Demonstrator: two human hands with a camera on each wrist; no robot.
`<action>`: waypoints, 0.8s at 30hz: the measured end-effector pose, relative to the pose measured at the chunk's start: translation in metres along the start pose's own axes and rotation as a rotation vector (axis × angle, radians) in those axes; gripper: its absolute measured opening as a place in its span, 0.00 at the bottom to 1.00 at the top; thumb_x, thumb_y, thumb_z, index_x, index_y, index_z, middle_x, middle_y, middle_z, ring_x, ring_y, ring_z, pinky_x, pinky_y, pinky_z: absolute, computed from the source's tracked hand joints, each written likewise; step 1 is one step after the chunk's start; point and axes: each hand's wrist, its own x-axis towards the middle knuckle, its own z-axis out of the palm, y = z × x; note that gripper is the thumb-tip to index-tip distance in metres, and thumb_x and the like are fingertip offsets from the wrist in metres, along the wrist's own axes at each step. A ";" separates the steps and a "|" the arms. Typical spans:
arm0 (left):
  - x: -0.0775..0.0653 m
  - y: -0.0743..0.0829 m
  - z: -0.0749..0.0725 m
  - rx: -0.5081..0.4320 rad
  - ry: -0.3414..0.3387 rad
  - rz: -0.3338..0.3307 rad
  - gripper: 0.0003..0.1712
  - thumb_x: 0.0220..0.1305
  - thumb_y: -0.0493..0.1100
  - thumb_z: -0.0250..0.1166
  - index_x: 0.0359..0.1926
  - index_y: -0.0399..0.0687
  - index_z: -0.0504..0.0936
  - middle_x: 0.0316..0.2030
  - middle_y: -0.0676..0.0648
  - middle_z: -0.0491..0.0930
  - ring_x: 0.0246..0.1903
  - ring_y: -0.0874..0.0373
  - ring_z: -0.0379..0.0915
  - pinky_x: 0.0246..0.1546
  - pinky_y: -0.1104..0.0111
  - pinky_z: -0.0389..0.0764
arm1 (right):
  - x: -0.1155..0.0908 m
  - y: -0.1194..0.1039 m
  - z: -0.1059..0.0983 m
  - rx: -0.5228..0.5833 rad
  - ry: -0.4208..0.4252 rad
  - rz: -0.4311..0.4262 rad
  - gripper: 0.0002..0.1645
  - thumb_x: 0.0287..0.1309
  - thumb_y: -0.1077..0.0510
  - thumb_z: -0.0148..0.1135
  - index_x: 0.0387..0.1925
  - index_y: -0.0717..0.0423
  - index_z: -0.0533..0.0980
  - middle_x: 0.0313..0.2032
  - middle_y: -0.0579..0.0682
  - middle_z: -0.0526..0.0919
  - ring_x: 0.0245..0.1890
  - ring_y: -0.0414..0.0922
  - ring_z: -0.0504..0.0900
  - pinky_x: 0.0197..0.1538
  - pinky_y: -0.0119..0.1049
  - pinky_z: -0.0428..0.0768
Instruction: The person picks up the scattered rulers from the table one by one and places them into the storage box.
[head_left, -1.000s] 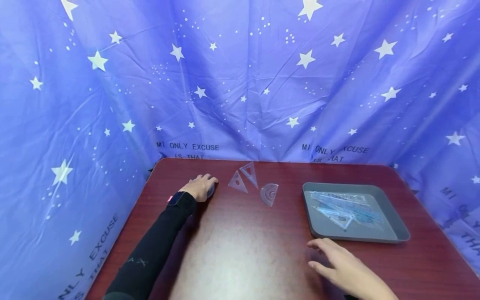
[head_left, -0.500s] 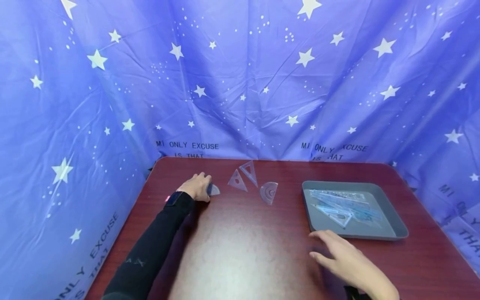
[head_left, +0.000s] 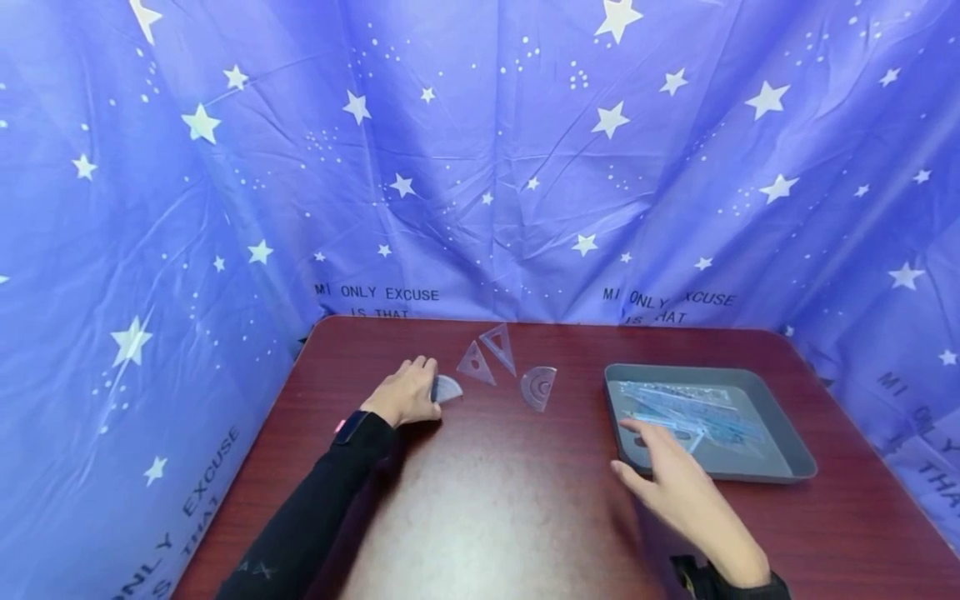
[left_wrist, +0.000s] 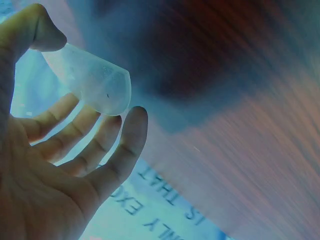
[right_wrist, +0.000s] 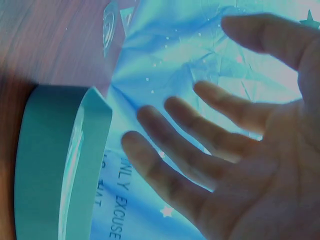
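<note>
At the left of the table, my left hand pinches a clear protractor between thumb and fingers. In the left wrist view the protractor spans from the thumb tip to the fingertips, and part of its rounded edge lies behind them. My right hand hangs with fingers spread, overlapping the near left corner of a grey tray, and holds nothing. Two clear set squares, one upright and one slanted, lie right of my left hand. Beside them rests another clear protractor.
Inside the tray lie several clear bluish rulers and a set square, partly covered by my right hand. The dark red table ends at a blue star-patterned curtain behind and on both sides.
My left hand has drawn back, then moved right with the protractor, which now shows more beyond the fingers. My right hand has risen forward over the tray's near left corner.
</note>
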 end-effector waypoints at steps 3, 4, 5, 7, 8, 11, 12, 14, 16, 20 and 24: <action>-0.004 0.015 0.001 0.010 0.076 0.067 0.32 0.51 0.50 0.73 0.54 0.40 0.74 0.49 0.40 0.78 0.49 0.43 0.77 0.46 0.47 0.88 | 0.005 -0.004 0.001 0.055 0.011 0.045 0.37 0.69 0.54 0.72 0.72 0.67 0.70 0.65 0.71 0.78 0.60 0.66 0.83 0.58 0.64 0.83; -0.006 0.021 0.000 0.020 0.097 0.086 0.31 0.51 0.51 0.73 0.53 0.40 0.75 0.48 0.40 0.78 0.48 0.43 0.77 0.43 0.48 0.88 | 0.006 -0.005 0.002 0.076 0.027 0.050 0.38 0.69 0.55 0.72 0.72 0.67 0.70 0.66 0.71 0.78 0.60 0.66 0.83 0.58 0.64 0.83; -0.008 0.027 -0.001 0.037 0.116 0.101 0.32 0.52 0.51 0.72 0.54 0.42 0.75 0.47 0.41 0.78 0.47 0.44 0.77 0.40 0.49 0.88 | 0.007 -0.006 0.003 0.098 0.043 0.055 0.38 0.69 0.55 0.72 0.73 0.67 0.70 0.66 0.71 0.78 0.61 0.66 0.83 0.58 0.63 0.84; -0.016 0.053 -0.017 0.060 0.135 0.101 0.32 0.52 0.51 0.72 0.56 0.42 0.76 0.47 0.40 0.79 0.46 0.44 0.78 0.36 0.48 0.88 | 0.010 -0.009 0.005 0.150 0.085 0.054 0.37 0.69 0.56 0.73 0.72 0.67 0.70 0.66 0.70 0.79 0.60 0.65 0.84 0.57 0.61 0.85; -0.018 0.060 -0.020 0.071 0.159 0.111 0.32 0.52 0.51 0.71 0.56 0.42 0.76 0.46 0.41 0.79 0.45 0.45 0.78 0.35 0.50 0.88 | 0.011 -0.010 0.007 0.176 0.105 0.056 0.37 0.68 0.57 0.73 0.72 0.67 0.70 0.66 0.69 0.79 0.60 0.64 0.84 0.57 0.60 0.86; -0.024 0.081 -0.028 0.097 0.213 0.131 0.33 0.54 0.54 0.71 0.59 0.44 0.77 0.47 0.43 0.80 0.44 0.48 0.78 0.33 0.53 0.88 | 0.015 -0.016 0.011 0.270 0.131 0.081 0.36 0.69 0.58 0.72 0.72 0.66 0.70 0.66 0.67 0.80 0.60 0.63 0.85 0.56 0.55 0.87; -0.026 0.088 -0.031 0.093 0.236 0.138 0.33 0.54 0.54 0.71 0.59 0.44 0.77 0.47 0.43 0.81 0.43 0.48 0.78 0.32 0.54 0.88 | 0.016 -0.018 0.012 0.305 0.134 0.094 0.36 0.70 0.58 0.72 0.73 0.65 0.70 0.66 0.67 0.80 0.61 0.62 0.85 0.56 0.52 0.88; -0.029 0.100 -0.035 0.091 0.266 0.148 0.33 0.56 0.55 0.71 0.59 0.45 0.77 0.47 0.44 0.81 0.43 0.50 0.78 0.31 0.56 0.88 | 0.017 -0.023 0.015 0.387 0.132 0.129 0.36 0.71 0.59 0.71 0.74 0.64 0.68 0.67 0.67 0.79 0.62 0.62 0.84 0.55 0.43 0.89; -0.034 0.112 -0.039 0.071 0.289 0.160 0.32 0.56 0.54 0.71 0.60 0.45 0.78 0.47 0.46 0.81 0.43 0.52 0.78 0.30 0.59 0.88 | 0.017 -0.027 0.019 0.470 0.129 0.157 0.37 0.71 0.60 0.70 0.75 0.64 0.67 0.68 0.67 0.78 0.64 0.61 0.83 0.55 0.33 0.87; -0.041 0.134 -0.041 0.017 0.313 0.186 0.33 0.57 0.53 0.73 0.61 0.46 0.78 0.46 0.47 0.80 0.43 0.55 0.77 0.29 0.64 0.86 | 0.017 -0.037 0.030 0.623 0.134 0.201 0.37 0.73 0.61 0.68 0.76 0.64 0.65 0.69 0.66 0.77 0.63 0.48 0.84 0.56 0.22 0.81; -0.048 0.152 -0.040 -0.020 0.335 0.217 0.35 0.57 0.53 0.74 0.63 0.47 0.79 0.48 0.49 0.81 0.44 0.56 0.76 0.30 0.67 0.86 | 0.016 -0.049 0.041 0.841 0.140 0.265 0.34 0.74 0.65 0.64 0.75 0.67 0.63 0.69 0.67 0.75 0.55 0.31 0.83 0.55 0.23 0.83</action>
